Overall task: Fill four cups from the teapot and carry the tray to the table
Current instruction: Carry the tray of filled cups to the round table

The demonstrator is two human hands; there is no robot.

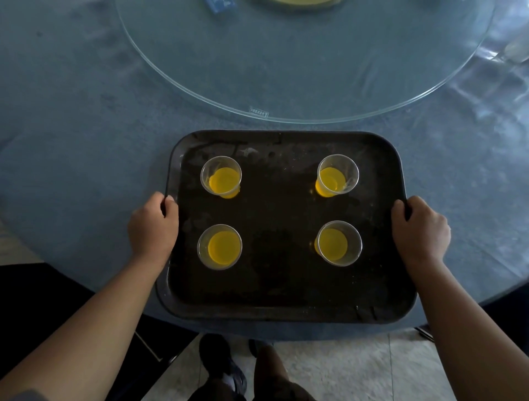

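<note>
A black rectangular tray (pixel 282 310) lies at the near edge of a round table covered in blue cloth (pixel 71 128). Several clear plastic cups stand upright on it, each holding yellow liquid: far left (pixel 221 177), far right (pixel 337 175), near left (pixel 219 246), near right (pixel 338 243). My left hand (pixel 153 226) grips the tray's left rim, thumb over the edge. My right hand (pixel 419 229) grips the right rim the same way. No teapot is in view.
A large glass turntable (pixel 286 71) sits on the table just beyond the tray. A blue packet (pixel 220 5) and a yellow dish (pixel 303 2) lie at its far side. Below the table edge are a pale tiled floor (pixel 357 369), my shoes and a dark chair at left.
</note>
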